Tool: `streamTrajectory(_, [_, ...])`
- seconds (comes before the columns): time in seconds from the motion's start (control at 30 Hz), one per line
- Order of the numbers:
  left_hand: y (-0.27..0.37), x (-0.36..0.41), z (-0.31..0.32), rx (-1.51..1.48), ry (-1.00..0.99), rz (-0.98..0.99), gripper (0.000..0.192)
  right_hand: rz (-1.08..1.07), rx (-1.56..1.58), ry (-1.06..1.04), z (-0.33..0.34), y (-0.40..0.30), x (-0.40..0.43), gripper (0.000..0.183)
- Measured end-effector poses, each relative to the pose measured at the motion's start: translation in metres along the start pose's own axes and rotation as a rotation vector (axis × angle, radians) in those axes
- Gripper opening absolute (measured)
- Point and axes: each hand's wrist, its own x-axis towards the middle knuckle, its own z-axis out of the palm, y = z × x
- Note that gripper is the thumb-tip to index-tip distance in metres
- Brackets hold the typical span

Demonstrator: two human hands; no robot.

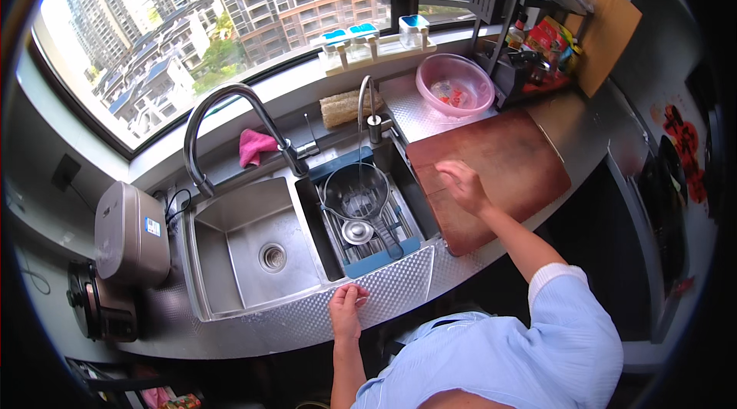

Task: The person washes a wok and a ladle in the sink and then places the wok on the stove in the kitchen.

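Note:
My right hand (463, 184) is over the left part of a brown wooden cutting board (506, 150), fingers bent; no object shows in it, though its palm is hidden. By the front rim of the sink is my left hand (346, 308), loosely curled, with nothing visible in it. A clear water dipper (357, 193) rests on a roll-up drain rack (383, 256) with blue ends, across the right basin, its handle pointing towards me. A thin stream runs into it from a small slim faucet (364, 92). Beside the dipper's handle sits a round metal sink strainer (357, 232).
A tall gooseneck faucet (247, 92) arches over the left basin (270, 219). Behind lie a pink cloth (256, 147) and a loofah (348, 108). A pink plastic basin (455, 86) stands beyond the board, near a bottle rack (518, 57). At left is a rice cooker (132, 236).

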Motion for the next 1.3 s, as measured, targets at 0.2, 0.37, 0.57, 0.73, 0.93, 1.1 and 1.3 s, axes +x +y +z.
streamTrajectory(0.2, [0.004,0.019,0.018,0.021,-0.159,-0.095,0.011,0.417,0.041,0.044,-0.048,-0.03,-0.12,0.018])
streamTrajectory(0.37, [0.005,0.032,0.06,0.069,-0.336,-0.156,0.011,0.69,0.147,0.212,-0.057,-0.049,-0.198,0.019])
streamTrajectory(0.57, [-0.01,0.012,0.111,0.161,-0.512,-0.203,0.012,0.732,0.065,0.213,-0.089,-0.067,-0.239,0.019])
streamTrajectory(0.73, [-0.032,-0.026,0.147,0.262,-0.598,-0.242,0.008,0.747,0.006,0.298,-0.133,-0.082,-0.283,0.021])
streamTrajectory(0.93, [-0.074,-0.095,0.202,0.44,-0.717,-0.193,0.013,0.851,0.014,0.456,-0.193,-0.106,-0.384,0.02])
streamTrajectory(1.1, [-0.11,-0.159,0.273,0.582,-1.014,-0.084,0.014,0.966,0.088,0.711,-0.269,-0.12,-0.48,0.02])
streamTrajectory(1.3, [-0.135,-0.221,0.382,0.594,-1.273,0.024,0.017,0.907,-0.122,0.869,-0.433,-0.133,-0.505,0.02])
